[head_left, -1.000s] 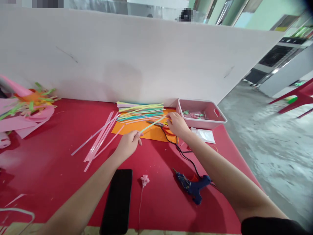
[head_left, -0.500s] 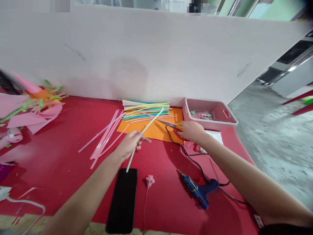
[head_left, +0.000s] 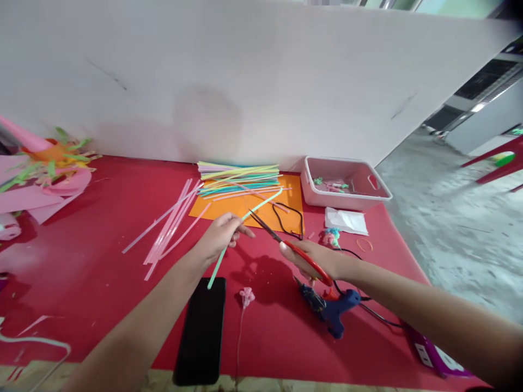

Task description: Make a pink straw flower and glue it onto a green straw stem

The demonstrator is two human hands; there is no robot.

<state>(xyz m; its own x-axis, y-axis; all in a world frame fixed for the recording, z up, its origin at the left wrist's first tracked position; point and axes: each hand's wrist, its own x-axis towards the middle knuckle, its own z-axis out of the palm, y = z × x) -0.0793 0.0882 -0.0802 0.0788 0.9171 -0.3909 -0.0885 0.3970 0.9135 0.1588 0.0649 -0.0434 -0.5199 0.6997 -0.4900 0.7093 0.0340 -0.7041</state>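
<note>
My left hand (head_left: 223, 235) pinches a light green drinking straw (head_left: 261, 204), which slants from over the phone up to the right. In my right hand (head_left: 312, 258) is a pair of scissors (head_left: 302, 253) with red handles, its blades pointing up and left, their tips close to the straw. Whether the blades touch the straw I cannot tell. Below my left hand lies a black phone (head_left: 201, 332). A small pink flower-like piece (head_left: 247, 297) on a thin stem rests beside it. Under my right hand sits a blue glue gun (head_left: 337, 310).
Colourful straws (head_left: 241, 177) lie on an orange sheet (head_left: 216, 209); pink straws (head_left: 174, 223) are to its left. A pink basket (head_left: 345, 201) holds small pieces. A white packet (head_left: 346, 221), a power strip (head_left: 441, 356) and paper crafts (head_left: 49, 190) surround these on the red table.
My right hand has picked the scissors up from the orange sheet and brought them down and nearer to the straw. My left hand keeps its hold on the straw. The view has shifted slightly.
</note>
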